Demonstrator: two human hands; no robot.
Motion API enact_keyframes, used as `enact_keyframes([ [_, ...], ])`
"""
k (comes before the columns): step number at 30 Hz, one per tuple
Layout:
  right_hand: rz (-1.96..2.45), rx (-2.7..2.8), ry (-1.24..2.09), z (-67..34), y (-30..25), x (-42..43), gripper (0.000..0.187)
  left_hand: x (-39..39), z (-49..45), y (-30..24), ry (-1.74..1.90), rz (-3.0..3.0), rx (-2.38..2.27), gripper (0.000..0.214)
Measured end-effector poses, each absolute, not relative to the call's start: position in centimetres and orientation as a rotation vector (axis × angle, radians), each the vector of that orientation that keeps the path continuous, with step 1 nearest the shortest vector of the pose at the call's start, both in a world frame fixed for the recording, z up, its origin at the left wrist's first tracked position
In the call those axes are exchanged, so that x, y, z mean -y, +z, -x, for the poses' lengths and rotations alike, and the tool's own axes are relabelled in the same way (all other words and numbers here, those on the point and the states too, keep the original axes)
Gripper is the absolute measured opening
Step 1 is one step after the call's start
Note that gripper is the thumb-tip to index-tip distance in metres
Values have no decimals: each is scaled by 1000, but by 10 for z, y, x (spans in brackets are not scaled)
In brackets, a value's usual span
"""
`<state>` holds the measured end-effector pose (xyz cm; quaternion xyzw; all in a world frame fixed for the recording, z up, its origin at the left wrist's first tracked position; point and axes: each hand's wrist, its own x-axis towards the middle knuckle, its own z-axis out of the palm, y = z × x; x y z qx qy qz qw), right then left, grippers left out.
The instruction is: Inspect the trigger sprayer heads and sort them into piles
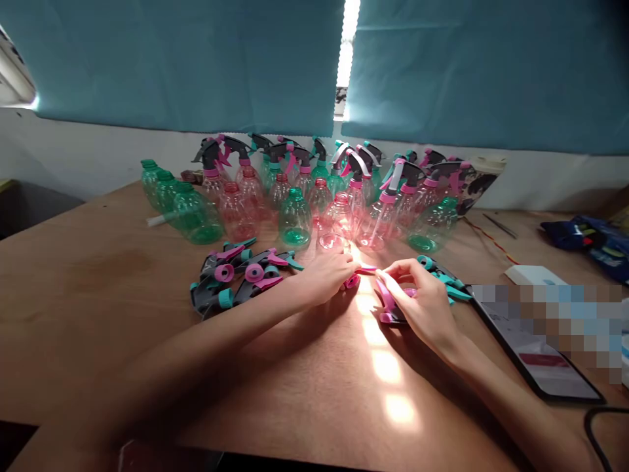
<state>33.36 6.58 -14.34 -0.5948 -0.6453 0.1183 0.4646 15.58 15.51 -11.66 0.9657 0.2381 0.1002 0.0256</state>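
Note:
My left hand is closed on a trigger spray head, mostly hidden by the fingers; its pink collar shows beneath them. A slim pink trigger spans the gap to my right hand, whose thumb and forefinger pinch its far end. Below the right palm another pink-and-black spray head lies on the table, partly covered. Left of my hands is a pile of loose spray heads with pink and teal collars. A few teal ones lie just beyond my right hand.
Behind my hands stand several clear pink and green bottles, some topped with spray heads. A tablet-like device lies on the wooden table at the right, near a white box, a cable and dark blue cloth.

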Motion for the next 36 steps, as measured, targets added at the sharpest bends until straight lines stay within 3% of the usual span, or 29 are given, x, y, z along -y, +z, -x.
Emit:
enact_keyframes([
  [6,1568,1759,-37,-346,-151,-79,15,-158,-164,-125,269,-3027,-656,17],
  [11,1902,1620,-311,-372,-158,-88,53,-145,-156,-125,325,-2904,-757,20],
  [15,1998,1586,-193,-400,-165,-99,70,-134,-146,-127,406,-2713,-816,17],
  [23,1744,1898,133,-403,-157,-111,32,-109,-123,-137,637,-2492,-970,26],
  [30,1444,2032,327,-371,-134,-94,15,-98,-117,-134,723,-2381,-1068,24],
  [34,1439,1984,305,-368,-130,-85,21,-99,-118,-133,773,-2333,-1079,27],
  [36,1512,2033,274,-366,-133,-80,44,-99,-118,-133,788,-2311,-1089,27],
])
